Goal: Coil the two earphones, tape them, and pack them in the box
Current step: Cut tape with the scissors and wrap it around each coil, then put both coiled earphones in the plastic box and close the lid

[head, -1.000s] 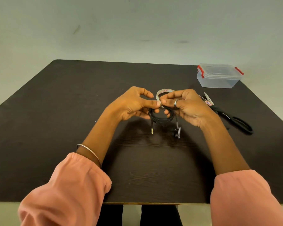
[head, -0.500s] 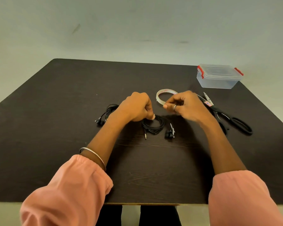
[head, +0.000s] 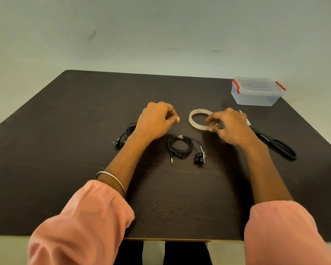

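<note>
A broad, dark brown wood-grain table (head: pixel 65 150) fills most of the view, set against a pale grey-green wall. Two forearms in loose salmon-pink sleeves (head: pixel 80 222) reach over its near edge, the left wrist wearing a thin silver bangle (head: pixel 111 179). At the far right corner stands a clear plastic rectangular box (head: pixel 257 92) with its lid on and red clips at both ends. Near the right edge lies a pair of black-handled scissors (head: pixel 275 145), their blades hidden behind the right hand. The left hand (head: pixel 157 119) hovers above the table with its fingers curled inward and thumb against the forefinger; whether it pinches something small cannot be told. The right hand (head: pixel 231 126), with a dark ring on one finger, has its fingertips on the near-right part of a flat roll of clear tape (head: pixel 194 122) that lies on the table, pinching its rim. Between the two hands and nearer the person lies a coiled black earphone (head: pixel 181 148), touched by neither hand, with a bit of tape at the top of its loop, its gold jack pointing toward the person and its earbuds bunched just to the right. A second black earphone (head: pixel 125 135) lies to the left, partly hidden under the left wrist, its buds at the left end.
</note>
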Action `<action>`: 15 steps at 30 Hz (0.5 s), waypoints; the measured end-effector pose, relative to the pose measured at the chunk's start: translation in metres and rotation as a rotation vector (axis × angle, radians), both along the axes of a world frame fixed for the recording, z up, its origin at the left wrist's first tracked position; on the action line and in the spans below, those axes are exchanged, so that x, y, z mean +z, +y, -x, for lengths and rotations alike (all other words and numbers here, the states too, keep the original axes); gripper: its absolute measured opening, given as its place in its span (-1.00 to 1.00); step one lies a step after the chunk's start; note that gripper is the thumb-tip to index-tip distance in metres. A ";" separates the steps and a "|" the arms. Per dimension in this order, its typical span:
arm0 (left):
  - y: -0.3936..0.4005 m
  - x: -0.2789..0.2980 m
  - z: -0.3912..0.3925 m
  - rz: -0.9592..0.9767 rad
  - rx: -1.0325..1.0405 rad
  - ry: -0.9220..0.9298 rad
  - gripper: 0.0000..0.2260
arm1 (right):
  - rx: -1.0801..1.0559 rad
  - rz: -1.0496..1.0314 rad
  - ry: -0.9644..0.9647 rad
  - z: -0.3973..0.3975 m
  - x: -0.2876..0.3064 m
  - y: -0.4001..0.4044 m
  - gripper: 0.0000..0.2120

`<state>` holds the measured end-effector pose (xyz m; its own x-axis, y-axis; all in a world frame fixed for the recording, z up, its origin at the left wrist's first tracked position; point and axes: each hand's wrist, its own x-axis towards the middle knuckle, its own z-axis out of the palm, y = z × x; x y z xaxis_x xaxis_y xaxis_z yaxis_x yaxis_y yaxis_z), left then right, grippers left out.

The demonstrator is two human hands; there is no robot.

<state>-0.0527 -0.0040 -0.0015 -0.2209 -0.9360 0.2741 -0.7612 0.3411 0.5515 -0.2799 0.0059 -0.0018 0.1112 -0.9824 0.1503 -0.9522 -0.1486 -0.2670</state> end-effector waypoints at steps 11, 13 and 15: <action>0.002 0.000 0.014 -0.101 -0.042 0.451 -0.93 | -0.063 -0.110 -0.218 0.040 0.018 0.028 -0.86; 0.001 0.004 0.023 -0.152 -0.019 0.568 -0.92 | -0.087 0.010 -0.481 0.044 0.023 0.030 -0.91; -0.007 0.011 0.035 -0.216 -0.004 0.655 -0.91 | -0.178 0.144 -0.642 0.056 0.030 0.022 -0.94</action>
